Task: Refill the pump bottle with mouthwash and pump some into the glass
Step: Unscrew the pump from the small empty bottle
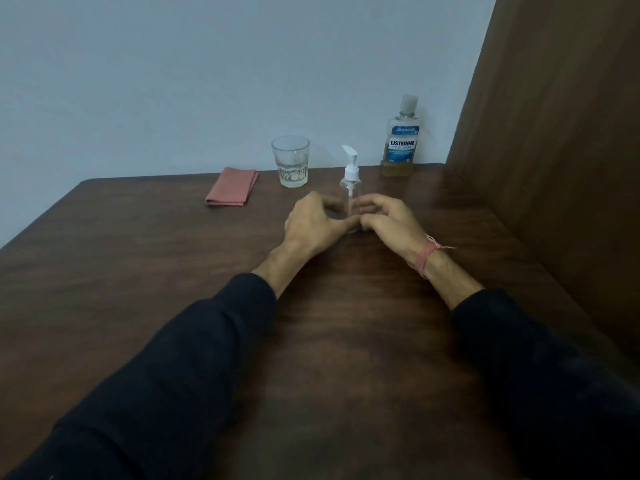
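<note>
— Where is the task standing right now?

— At the very start, I'd say. The pump bottle (350, 188) is sitting upright toward the far edge of the surface (138, 271), looking empty, with its white pump head (350, 161) on. The mouthwash bottle (400, 140) is standing capped near the far right corner, with only a shallow layer of liquid showing at its base.

— And the hands?

— The left hand (313, 221) and right hand (388, 218) are flanking the pump bottle's lower body, their fingers (372, 202) curling in toward it. Whether they are gripping it or just closing in, I cannot tell.

— The glass?

— The glass (291, 161) is waiting just left of the pump bottle and looking empty, with a folded pink cloth (232, 190) further left.

— So what's remaining?

— Everything, by my reading: unscrewing the pump, pouring, refitting, pumping.
</note>
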`<state>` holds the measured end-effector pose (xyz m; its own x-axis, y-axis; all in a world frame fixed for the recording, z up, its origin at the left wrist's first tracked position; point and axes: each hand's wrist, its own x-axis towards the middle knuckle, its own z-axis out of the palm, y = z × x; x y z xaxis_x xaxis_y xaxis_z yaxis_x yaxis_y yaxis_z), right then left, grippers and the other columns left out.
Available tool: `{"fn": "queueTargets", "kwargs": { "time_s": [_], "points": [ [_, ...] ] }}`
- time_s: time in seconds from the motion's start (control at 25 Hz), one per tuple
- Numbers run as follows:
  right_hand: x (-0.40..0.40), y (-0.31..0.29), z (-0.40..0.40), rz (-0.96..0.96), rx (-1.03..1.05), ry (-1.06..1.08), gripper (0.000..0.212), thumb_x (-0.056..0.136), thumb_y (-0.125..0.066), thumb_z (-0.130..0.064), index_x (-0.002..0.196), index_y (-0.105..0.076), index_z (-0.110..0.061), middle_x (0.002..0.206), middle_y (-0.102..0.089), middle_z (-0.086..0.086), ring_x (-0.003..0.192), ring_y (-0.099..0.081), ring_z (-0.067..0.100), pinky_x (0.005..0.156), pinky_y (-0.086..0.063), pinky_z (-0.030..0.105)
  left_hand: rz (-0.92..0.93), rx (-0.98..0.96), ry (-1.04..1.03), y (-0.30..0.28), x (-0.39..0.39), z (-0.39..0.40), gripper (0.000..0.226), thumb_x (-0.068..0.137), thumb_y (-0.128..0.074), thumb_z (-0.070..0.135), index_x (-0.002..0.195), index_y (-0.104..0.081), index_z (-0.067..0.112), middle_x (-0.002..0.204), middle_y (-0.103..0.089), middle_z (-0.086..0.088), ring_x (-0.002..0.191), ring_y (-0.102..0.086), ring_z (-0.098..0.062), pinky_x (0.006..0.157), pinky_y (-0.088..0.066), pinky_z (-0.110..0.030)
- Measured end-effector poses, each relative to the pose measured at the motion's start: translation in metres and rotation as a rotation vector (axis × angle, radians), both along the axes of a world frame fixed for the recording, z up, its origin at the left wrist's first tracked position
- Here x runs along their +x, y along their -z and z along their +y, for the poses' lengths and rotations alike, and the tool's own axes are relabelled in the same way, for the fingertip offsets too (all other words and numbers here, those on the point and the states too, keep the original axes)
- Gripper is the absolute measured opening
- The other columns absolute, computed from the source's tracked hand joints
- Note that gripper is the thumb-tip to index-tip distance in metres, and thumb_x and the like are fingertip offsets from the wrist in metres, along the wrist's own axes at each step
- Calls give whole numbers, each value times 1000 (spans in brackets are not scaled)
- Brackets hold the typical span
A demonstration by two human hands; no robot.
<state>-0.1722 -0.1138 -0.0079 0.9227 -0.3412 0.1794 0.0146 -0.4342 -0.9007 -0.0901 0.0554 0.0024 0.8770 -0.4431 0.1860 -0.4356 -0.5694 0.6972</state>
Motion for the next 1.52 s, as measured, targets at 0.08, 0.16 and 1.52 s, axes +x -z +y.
{"fn": "queueTargets", "kwargs": {
  "time_s": [0.08, 0.16, 1.52],
  "points": [
    [-28, 1, 14, -37, 77, -72, 32, 88, -61, -10, 110, -81, -21, 100, -83, 0, 95, -77, 12, 89, -61, 28, 38, -23, 38, 3, -27, 26, 63, 79, -95, 72, 124, -88, 29, 116, -83, 18, 106, -73, 1, 96, -58, -32],
    [-47, 1, 27, -89, 143, -124, 30, 89, -57, -17, 108, -81, -16, 95, -82, 2, 86, -74, 12, 80, -61, 25, 81, -44, 90, 9, -46, 45, 61, 75, -97, 74, 118, -89, 32, 103, -79, 24, 98, -71, 6, 87, -55, -27],
    [-47, -5, 34, -181, 71, -145, 43, 92, -45, -19, 118, -74, 0, 104, -71, 27, 94, -68, 36, 82, -58, 52, -8, -116, 180, 24, -48, 50, 45, 79, -97, 69, 110, -89, 37, 96, -73, 20, 91, -72, 11, 77, -53, -18]
  ]
}}
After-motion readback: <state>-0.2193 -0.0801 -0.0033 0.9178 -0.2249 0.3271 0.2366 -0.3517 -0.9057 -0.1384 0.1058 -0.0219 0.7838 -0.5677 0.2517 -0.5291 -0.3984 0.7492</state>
